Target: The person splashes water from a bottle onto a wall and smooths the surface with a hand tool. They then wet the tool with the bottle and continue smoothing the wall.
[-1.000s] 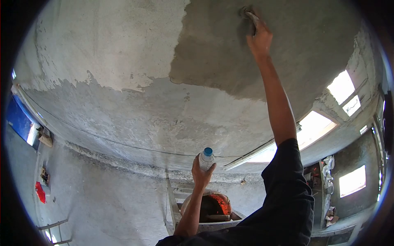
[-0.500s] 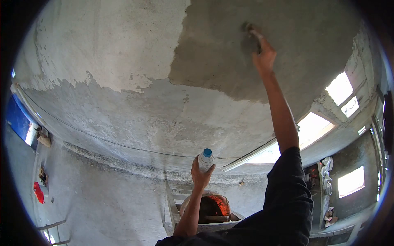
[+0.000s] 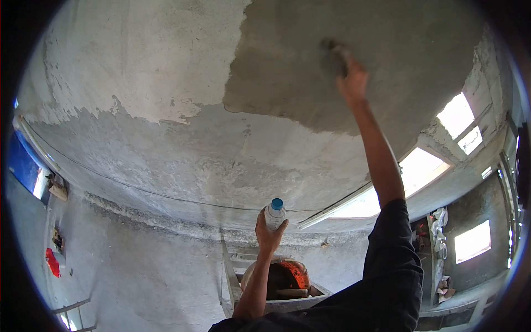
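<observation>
My left hand (image 3: 269, 233) is wrapped round a clear plastic bottle (image 3: 275, 214) with a blue cap, held upright low in front of the wall. My right arm reaches up, and my right hand (image 3: 352, 81) grips a dark, motion-blurred tool (image 3: 336, 60) against the darker, damp-looking plaster (image 3: 282, 72). The tool's exact shape cannot be made out. Paler, patchy wall (image 3: 149, 61) lies left of the dark plaster, with a ragged edge between them.
Below my left hand a round container (image 3: 303, 275) with orange-red on its inside stands on a wooden frame (image 3: 232, 274). A thin cable (image 3: 160, 195) crosses the lower wall. Bright openings (image 3: 423, 169) are at right; a red object (image 3: 52, 263) lies at left.
My right hand and the tool have moved slightly down and left over the dark plaster. My left hand still holds the bottle, shifted slightly in view.
</observation>
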Tool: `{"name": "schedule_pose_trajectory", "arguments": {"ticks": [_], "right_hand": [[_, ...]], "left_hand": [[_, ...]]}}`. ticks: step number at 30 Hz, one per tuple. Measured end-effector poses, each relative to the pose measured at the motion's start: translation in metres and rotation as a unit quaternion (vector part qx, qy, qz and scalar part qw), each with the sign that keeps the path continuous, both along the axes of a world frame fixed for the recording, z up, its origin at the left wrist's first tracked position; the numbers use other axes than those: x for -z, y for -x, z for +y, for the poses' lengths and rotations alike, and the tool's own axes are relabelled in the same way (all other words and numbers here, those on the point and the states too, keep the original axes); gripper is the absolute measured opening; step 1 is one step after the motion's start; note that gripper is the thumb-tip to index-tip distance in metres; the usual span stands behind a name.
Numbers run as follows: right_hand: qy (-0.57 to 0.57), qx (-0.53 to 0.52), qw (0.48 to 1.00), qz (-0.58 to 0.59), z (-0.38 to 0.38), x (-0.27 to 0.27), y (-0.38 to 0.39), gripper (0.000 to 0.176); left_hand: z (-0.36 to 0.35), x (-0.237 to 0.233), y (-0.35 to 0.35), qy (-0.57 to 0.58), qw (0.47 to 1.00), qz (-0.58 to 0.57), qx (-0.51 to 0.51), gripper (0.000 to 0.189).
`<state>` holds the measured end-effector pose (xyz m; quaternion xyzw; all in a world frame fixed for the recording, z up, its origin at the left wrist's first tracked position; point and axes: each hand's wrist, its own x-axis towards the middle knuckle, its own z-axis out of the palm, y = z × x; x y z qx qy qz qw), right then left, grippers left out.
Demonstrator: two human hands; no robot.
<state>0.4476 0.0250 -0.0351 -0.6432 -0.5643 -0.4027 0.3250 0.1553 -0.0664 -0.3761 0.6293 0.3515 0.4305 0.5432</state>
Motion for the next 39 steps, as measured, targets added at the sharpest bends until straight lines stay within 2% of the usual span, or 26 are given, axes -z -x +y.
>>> {"name": "schedule_pose_trajectory", "arguments": {"ticks": [1, 3, 6, 8, 10, 11, 13, 15, 17, 20, 23, 25, 27, 29, 30, 31, 32, 34, 35, 37, 39], "right_hand": [[0.0, 0.001, 1.0, 0.003, 0.005, -0.012, -0.002, 0.066], [-0.137, -0.024, 0.989, -0.057, 0.013, -0.027, -0.008, 0.064], [-0.114, -0.021, 0.991, -0.064, 0.031, 0.014, -0.003, 0.064], [-0.025, -0.063, 0.988, -0.136, 0.035, 0.054, -0.001, 0.066], [0.108, -0.088, 0.987, -0.081, 0.028, 0.093, 0.007, 0.067], [0.107, -0.088, 0.987, -0.081, 0.025, 0.093, 0.009, 0.067], [0.171, -0.016, 0.985, 0.012, 0.019, 0.087, 0.007, 0.067], [0.012, -0.037, 0.998, -0.056, 0.013, 0.046, 0.004, 0.064], [-0.095, -0.034, 0.995, -0.004, 0.007, 0.005, -0.002, 0.062], [-0.161, 0.004, 0.985, -0.053, 0.019, 0.005, -0.02, 0.06], [-0.106, -0.055, 0.987, -0.109, 0.029, 0.064, -0.012, 0.058], [0.017, -0.035, 0.997, -0.061, 0.024, 0.112, -0.001, 0.055], [0.151, -0.031, 0.984, 0.085, 0.003, 0.15, 0.019, 0.051], [0.106, 0.014, 0.97, 0.218, -0.03, 0.171, 0.052, 0.037], [0.035, -0.103, 0.879, 0.464, -0.048, 0.193, 0.057, 0.031], [-0.041, -0.209, 0.709, 0.672, -0.069, 0.214, 0.059, 0.026], [-0.047, -0.204, 0.704, 0.679, -0.095, 0.219, 0.069, 0.026], [-0.15, -0.287, 0.441, 0.837, -0.154, 0.223, 0.098, 0.023], [-0.168, -0.272, 0.43, 0.844, -0.177, 0.229, 0.11, 0.023], [-0.216, -0.242, 0.354, 0.877, -0.225, 0.24, 0.133, 0.025], [-0.233, -0.243, 0.328, 0.883, -0.263, 0.247, 0.154, 0.025]], "left_hand": [[0.001, -0.002, 0.0, 0.017, 1.0, 0.006, 0.003, 0.064], [0.0, -0.003, 0.0, 0.035, 0.999, 0.013, 0.009, 0.064], [0.001, -0.001, -0.002, -0.001, 0.999, 0.039, -0.001, 0.066], [0.001, 0.0, -0.001, -0.004, 1.0, 0.029, -0.003, 0.064], [-0.001, 0.005, -0.003, -0.002, 1.0, 0.031, -0.003, 0.064], [0.001, 0.005, -0.003, -0.004, 0.999, 0.034, -0.005, 0.064], [0.002, 0.002, -0.003, -0.003, 0.999, 0.034, -0.002, 0.064], [0.0, 0.002, -0.002, 0.002, 0.999, 0.038, 0.006, 0.064], [0.0, 0.006, -0.003, -0.014, 0.999, 0.045, -0.014, 0.063], [0.001, 0.004, -0.002, -0.003, 1.0, 0.026, -0.007, 0.062], [0.001, 0.005, -0.002, -0.016, 0.999, 0.037, -0.024, 0.062], [0.002, 0.005, -0.002, -0.006, 0.999, 0.033, -0.017, 0.063], [0.004, 0.004, 0.001, -0.001, 0.999, 0.03, -0.01, 0.063], [0.007, 0.001, 0.002, -0.022, 0.999, 0.024, -0.029, 0.062], [0.009, 0.001, 0.001, -0.024, 0.999, 0.027, -0.029, 0.062], [0.011, 0.002, 0.001, -0.038, 0.998, 0.023, -0.034, 0.062], [0.012, 0.002, 0.002, -0.051, 0.998, 0.023, -0.035, 0.062], [0.009, -0.01, 0.006, -0.051, 0.998, 0.021, -0.025, 0.061], [0.007, -0.014, 0.006, -0.053, 0.998, 0.006, -0.023, 0.06], [0.003, -0.012, 0.006, -0.082, 0.997, 0.002, -0.01, 0.057], [-0.004, -0.009, 0.003, -0.09, 0.996, -0.009, 0.026, 0.058]]}}
